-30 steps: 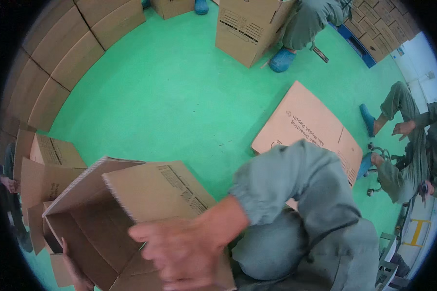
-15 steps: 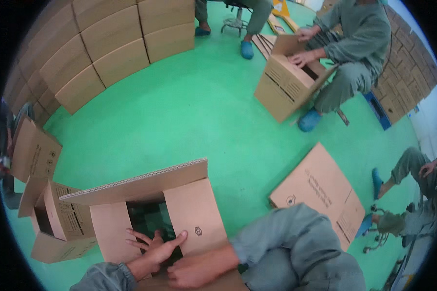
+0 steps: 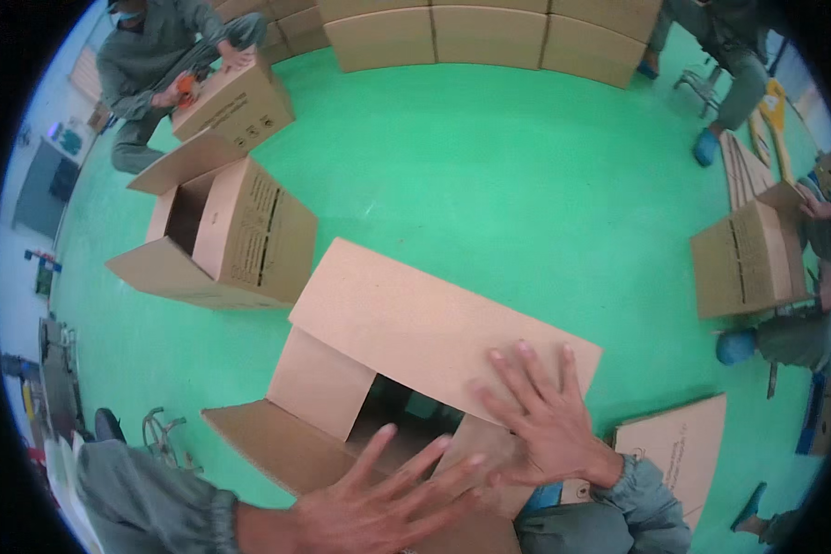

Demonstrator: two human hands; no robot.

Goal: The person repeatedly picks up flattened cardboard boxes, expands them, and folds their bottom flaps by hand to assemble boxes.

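In front of me stands a brown cardboard box (image 3: 321, 376) with its top open and the inner flaps folded in. Through the gap between them the inside looks dark. My right hand (image 3: 549, 420) lies with fingers spread on the right part of the wide far flap (image 3: 406, 319). Spread-fingered, my left hand (image 3: 388, 503) is over the near side of the opening and holds nothing. Whether it touches the cardboard there, I cannot tell. Another flap (image 3: 258, 439) sticks out at the left.
An open box (image 3: 268, 235) stands to the left. Behind it, a person holds an orange tool (image 3: 187, 88) at a closed box (image 3: 235, 106). Flat cardboard (image 3: 679, 448) lies on my right. Another person works at a box (image 3: 743, 263). Stacked boxes (image 3: 489, 39) line the back.
My view has swung left. My hands, close together over the opening before, are now apart, the right one on the far flap. That flap now shows its broad face.
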